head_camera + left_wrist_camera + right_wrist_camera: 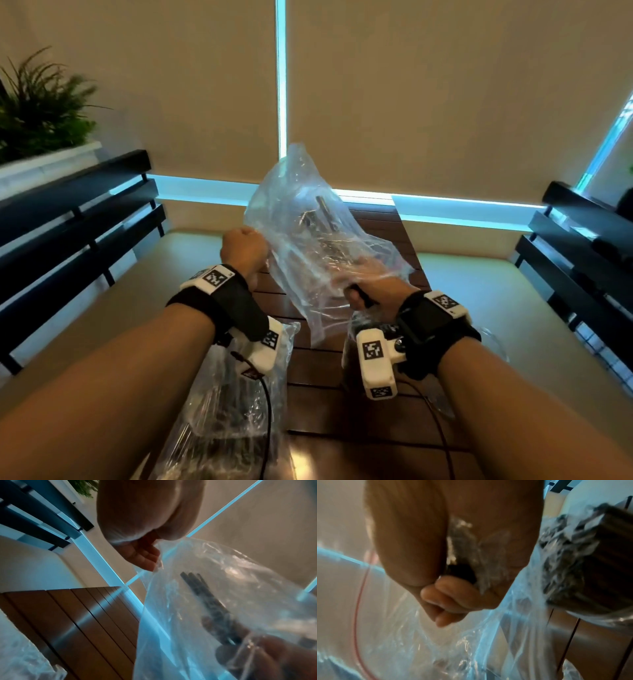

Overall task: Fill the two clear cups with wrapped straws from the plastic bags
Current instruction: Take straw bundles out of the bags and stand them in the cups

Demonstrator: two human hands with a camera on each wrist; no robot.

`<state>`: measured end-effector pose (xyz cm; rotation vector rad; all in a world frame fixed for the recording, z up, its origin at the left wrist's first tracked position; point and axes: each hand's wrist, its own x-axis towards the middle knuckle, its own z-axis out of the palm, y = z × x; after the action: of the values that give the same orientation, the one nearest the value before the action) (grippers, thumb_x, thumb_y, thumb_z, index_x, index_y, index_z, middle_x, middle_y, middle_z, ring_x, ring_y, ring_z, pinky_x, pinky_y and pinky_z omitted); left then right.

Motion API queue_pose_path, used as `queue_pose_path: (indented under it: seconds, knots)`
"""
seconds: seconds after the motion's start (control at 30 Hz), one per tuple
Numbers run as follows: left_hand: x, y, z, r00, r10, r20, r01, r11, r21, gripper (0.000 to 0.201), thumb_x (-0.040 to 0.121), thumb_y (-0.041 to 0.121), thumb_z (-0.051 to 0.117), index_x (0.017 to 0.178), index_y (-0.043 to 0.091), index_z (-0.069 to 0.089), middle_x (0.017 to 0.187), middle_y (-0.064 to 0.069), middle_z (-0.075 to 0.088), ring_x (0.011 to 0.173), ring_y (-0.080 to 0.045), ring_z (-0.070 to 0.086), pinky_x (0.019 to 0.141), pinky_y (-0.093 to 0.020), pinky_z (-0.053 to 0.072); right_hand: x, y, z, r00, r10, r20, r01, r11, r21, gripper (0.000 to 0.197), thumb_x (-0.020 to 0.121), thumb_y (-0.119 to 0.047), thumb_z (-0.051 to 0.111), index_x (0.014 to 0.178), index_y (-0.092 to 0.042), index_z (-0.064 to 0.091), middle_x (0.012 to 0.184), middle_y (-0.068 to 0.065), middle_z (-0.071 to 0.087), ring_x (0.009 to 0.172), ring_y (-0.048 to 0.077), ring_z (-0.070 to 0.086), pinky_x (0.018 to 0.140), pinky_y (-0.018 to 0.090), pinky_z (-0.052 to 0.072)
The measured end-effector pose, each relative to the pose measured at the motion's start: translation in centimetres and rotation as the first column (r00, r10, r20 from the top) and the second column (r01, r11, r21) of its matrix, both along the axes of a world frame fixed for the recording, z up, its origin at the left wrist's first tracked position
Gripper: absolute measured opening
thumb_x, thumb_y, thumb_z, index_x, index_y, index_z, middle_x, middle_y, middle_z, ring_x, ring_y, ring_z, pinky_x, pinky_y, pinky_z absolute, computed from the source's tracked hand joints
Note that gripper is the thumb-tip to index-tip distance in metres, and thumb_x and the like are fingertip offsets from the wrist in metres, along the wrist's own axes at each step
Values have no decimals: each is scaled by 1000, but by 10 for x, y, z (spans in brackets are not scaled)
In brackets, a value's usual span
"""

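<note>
A clear plastic bag is held up over the wooden table. My left hand pinches the bag's left edge, its fingertips curled on the film. My right hand grips a bundle of dark wrapped straws, with its fingers curled round them. In the left wrist view the straws and my right hand show through the bag. A second bag of straws lies under my left forearm. A third bag of straws lies by my right wrist. I see no cup plainly.
The slatted brown table runs away from me. Black benches stand at the left and the right. A potted plant sits at the far left. A faint clear curved shape lies right of my right wrist.
</note>
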<state>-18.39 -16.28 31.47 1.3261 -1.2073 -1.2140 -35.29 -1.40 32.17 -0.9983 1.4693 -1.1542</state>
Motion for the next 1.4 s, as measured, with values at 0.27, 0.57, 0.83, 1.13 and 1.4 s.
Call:
queue_pose_path:
  seconds: [0.27, 0.57, 0.83, 1.13, 1.4]
  knots:
    - [-33, 45, -6, 780, -617, 104, 625, 777, -80, 108, 64, 62, 85, 147, 39, 20, 143, -8, 52, 128, -29, 56, 97, -53, 53, -2, -7, 0, 991, -75, 110, 67, 995, 75, 31, 99, -11, 43, 69, -20, 43, 48, -7, 36, 36, 5, 29, 33, 16, 25]
    - [-42, 13, -6, 896, -403, 186, 434, 885, -171, 33, 84, 0, 64, 105, 26, 67, 103, -5, 72, 95, -25, 70, 86, -42, 59, -13, -1, -2, 985, -17, 172, -18, 979, 201, 24, 102, -30, 51, 81, -19, 47, 56, -6, 40, 35, 3, 33, 31, 15, 30]
    - [-15, -32, -26, 794, -47, 606, 115, 991, -74, 56, 92, 5, 55, 146, 7, 41, 140, -23, 53, 127, -45, 50, 104, -46, 45, -40, 36, 19, 928, 237, -288, -158, 949, 272, 23, 94, -11, 56, 73, -14, 47, 47, -6, 43, 34, 8, 36, 36, 17, 32]
    - [-35, 2, -68, 523, -262, 811, 545, 834, -82, 61, 90, -1, 54, 149, 9, 38, 141, -23, 52, 128, -41, 50, 104, -41, 39, -50, 33, 5, 966, -209, -150, 199, 977, -79, 35, 93, -21, 68, 67, -17, 45, 52, -2, 42, 39, 10, 41, 40, 22, 38]
    - [-34, 19, -101, 35, -448, 893, 726, 626, 286, 69, 93, 35, 57, 155, 25, 29, 149, -17, 33, 133, -34, 45, 110, -41, 41, -32, 21, -21, 930, -302, -208, 256, 941, -223, 27, 95, -25, 66, 81, -12, 47, 57, 4, 43, 42, 13, 40, 42, 25, 38]
